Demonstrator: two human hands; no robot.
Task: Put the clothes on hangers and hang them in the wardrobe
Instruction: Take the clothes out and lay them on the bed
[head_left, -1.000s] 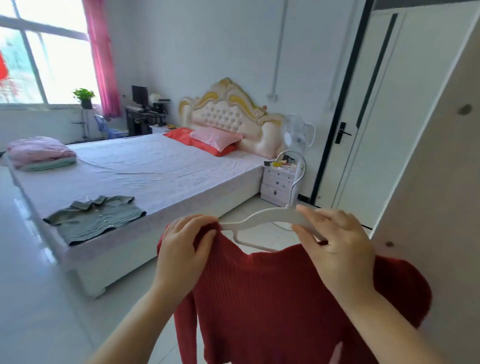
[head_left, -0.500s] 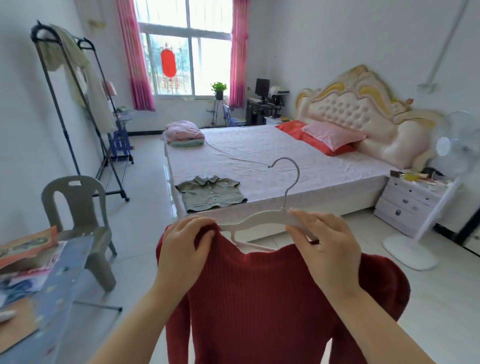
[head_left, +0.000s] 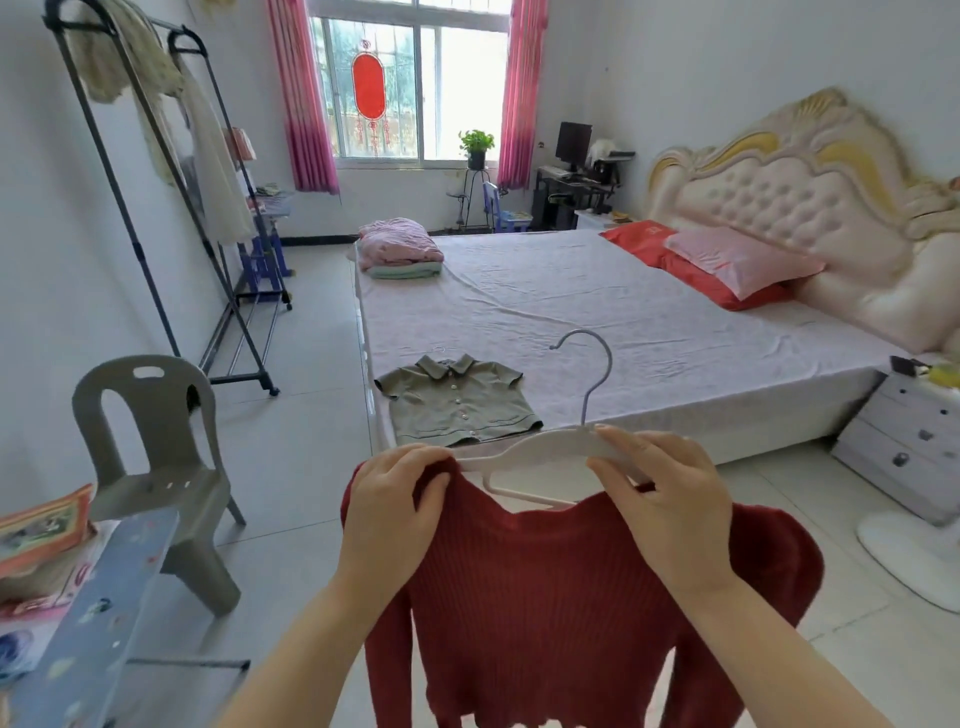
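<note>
A red ribbed sweater (head_left: 550, 597) hangs on a white hanger (head_left: 540, 447) with a metal hook, held up in front of me. My left hand (head_left: 389, 509) grips the sweater's left shoulder over the hanger's end. My right hand (head_left: 665, 499) grips the hanger's right arm and the sweater's right shoulder. A green short-sleeved shirt (head_left: 457, 400) lies flat on the near corner of the bed (head_left: 623, 322), with a thin hanger hook showing at its collar. A black clothes rack (head_left: 156, 208) with pale garments stands at the left wall.
A grey plastic chair (head_left: 156, 457) stands at the left, beside a blue table (head_left: 78, 623) with papers. Folded pink bedding (head_left: 400, 249) lies on the bed's far corner. A white nightstand (head_left: 909, 447) and a fan base (head_left: 914, 551) are at the right.
My view has swung left, from the door and wardrobe panel to the bed, the window and the clothes rack. Both hands keep the same hold on the sweater and hanger.
</note>
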